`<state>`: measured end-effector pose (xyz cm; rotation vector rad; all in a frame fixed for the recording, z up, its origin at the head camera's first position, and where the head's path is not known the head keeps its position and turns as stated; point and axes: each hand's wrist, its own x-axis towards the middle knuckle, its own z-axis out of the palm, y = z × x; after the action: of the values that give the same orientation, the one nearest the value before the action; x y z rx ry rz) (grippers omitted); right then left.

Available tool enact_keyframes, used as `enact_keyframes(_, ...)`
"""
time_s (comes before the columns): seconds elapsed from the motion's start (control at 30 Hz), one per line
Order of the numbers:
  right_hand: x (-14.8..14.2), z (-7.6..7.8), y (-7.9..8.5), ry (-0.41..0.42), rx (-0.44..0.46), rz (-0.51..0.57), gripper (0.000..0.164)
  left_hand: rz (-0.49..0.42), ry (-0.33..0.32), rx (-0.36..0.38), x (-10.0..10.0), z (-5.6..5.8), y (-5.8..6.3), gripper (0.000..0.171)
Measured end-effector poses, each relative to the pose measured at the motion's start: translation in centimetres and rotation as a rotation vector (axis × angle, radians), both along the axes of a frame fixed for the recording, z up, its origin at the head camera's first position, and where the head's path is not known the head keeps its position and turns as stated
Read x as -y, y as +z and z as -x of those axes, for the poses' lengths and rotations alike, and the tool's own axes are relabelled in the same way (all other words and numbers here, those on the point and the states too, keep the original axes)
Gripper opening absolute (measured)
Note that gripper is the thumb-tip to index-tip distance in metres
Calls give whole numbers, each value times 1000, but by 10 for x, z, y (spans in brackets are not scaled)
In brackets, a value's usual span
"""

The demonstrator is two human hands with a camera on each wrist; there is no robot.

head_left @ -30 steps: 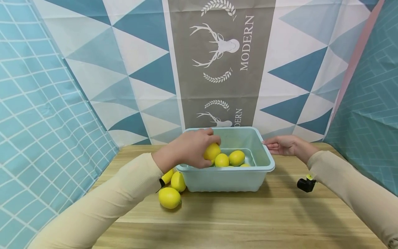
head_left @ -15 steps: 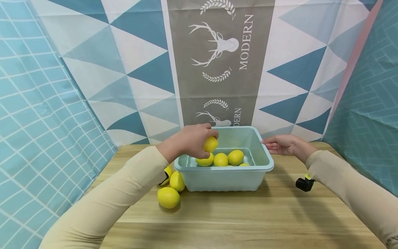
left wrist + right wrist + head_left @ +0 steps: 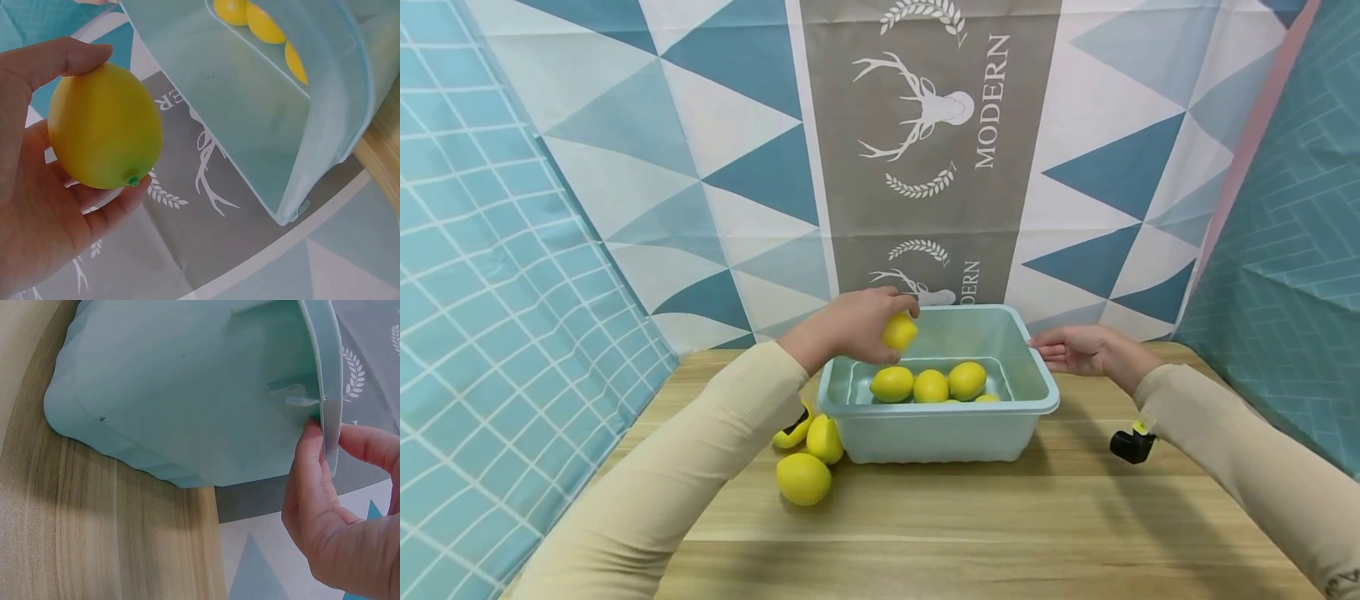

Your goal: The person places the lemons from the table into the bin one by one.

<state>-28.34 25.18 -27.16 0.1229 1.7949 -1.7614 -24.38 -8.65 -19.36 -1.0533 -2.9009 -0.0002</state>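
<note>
My left hand [image 3: 867,323] holds a lemon [image 3: 105,125] above the left part of a pale blue plastic basin [image 3: 936,433]. Thumb and fingers curl round the fruit, its green tip showing in the left wrist view. Inside the basin lie several lemons [image 3: 967,380]. On the basin's right side, my right hand [image 3: 350,531] pinches the rim [image 3: 331,394] between thumb and fingers. Left of the basin, on the table, are a lemon [image 3: 803,479] in front, another lemon [image 3: 825,439] behind it, and a yellow fruit [image 3: 793,427] partly covered by a black strap.
The wooden table [image 3: 970,533] carries the basin. A small black object [image 3: 1132,444] with a yellow-green part is seen beside the right forearm. A patterned cloth [image 3: 925,150] hangs right behind the basin, with blue cloths at both sides.
My left hand has risen out of the basin, moving slightly left with the lemon in its grip. The lemons inside have come into fuller view. My right hand stays at the rim.
</note>
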Motion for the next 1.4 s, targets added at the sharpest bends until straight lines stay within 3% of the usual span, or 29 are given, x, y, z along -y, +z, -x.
enact_keyframes(0.8,0,-1,-1,-41,-1,0,20,-30,-13,-14,-13,26,-4,46)
enact_keyframes(1.4,0,0,-1,-33,5,17,21,15,-5,51,-37,40,-9,52)
